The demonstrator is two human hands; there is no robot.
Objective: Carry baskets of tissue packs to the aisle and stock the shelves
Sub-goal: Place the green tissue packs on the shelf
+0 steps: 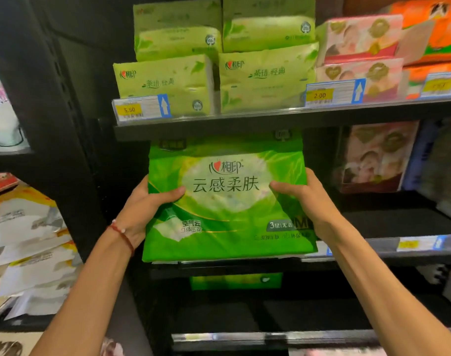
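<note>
Head view: the left hand [144, 209] and the right hand [309, 199] grasp a large green tissue pack [227, 201] by its two sides, each thumb curled over the printed front and the other fingers hidden behind it. The pack stands upright, facing the camera, at the front of the middle shelf [399, 224]. Its bottom edge sits at the shelf's front lip, and its top is just under the upper shelf [245, 124]. Whether its weight rests on the shelf or in the hands, I cannot tell. A red string bracelet [121, 233] circles the left wrist.

On the upper shelf, pale green packs [165, 80] lie stacked in two columns. Pink packs [360, 39] are just beside them on the right, and orange packs [440, 34] are farther right. A yellow price tag reading 5.50 [139, 109] hangs on the shelf rail below the left green column, and another reading 2.00 [332, 95] hangs near the pink ones. On the middle shelf, well to the right of the held pack, stands a pink pack [373, 160] in shadow. Below, on the lower shelf, the top of another green pack [234, 281] shows. To the left, on the neighbouring rack, white and yellow packs [31, 240] lie piled.
</note>
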